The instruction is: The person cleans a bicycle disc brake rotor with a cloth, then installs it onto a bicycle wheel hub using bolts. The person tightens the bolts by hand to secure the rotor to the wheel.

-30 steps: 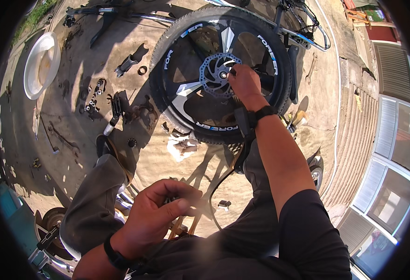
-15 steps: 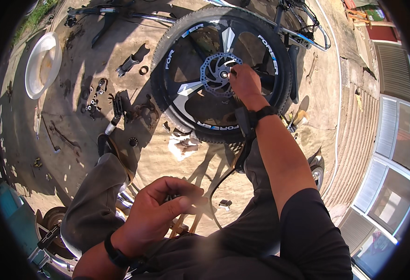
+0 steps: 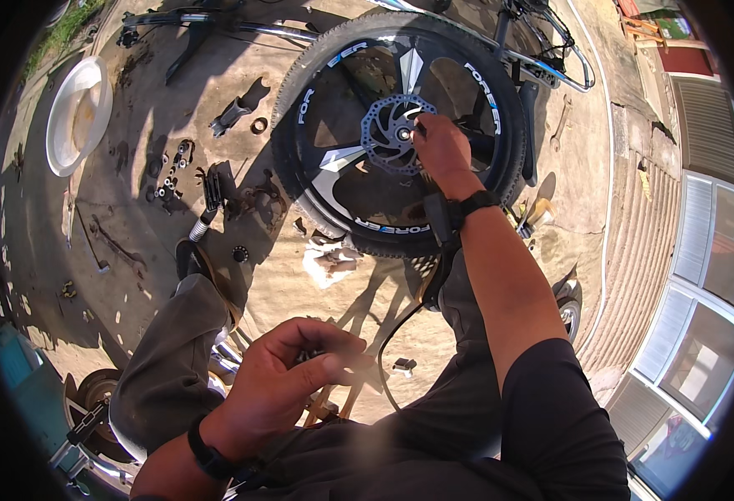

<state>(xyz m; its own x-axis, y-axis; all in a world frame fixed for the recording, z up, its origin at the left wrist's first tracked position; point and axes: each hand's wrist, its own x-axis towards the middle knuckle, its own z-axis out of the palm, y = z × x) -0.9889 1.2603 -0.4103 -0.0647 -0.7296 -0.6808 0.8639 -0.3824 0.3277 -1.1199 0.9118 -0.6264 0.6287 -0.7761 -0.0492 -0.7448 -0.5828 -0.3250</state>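
half over shaded, half over sunlit ground (image 3: 275, 296) near windows (image 3: 703, 367), bunches right hand (image 3: 443, 153) at wheel (image 3: 386, 144), cannot tell its grip; curls left hand (image 3: 273, 380) round small parts (image 3: 308, 356).

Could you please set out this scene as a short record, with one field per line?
Setting: outdoors, bare ground in sun and shade
Main object: black bicycle wheel, spoked, its brake disc facing the camera
Right grip: fingertips at the centre of the disc; whether they pinch anything is hidden
Left grip: curled above the lap; contents unclear
Left of wheel: white basin; cluster of small metal parts
Right of wheel: wrench on the ground
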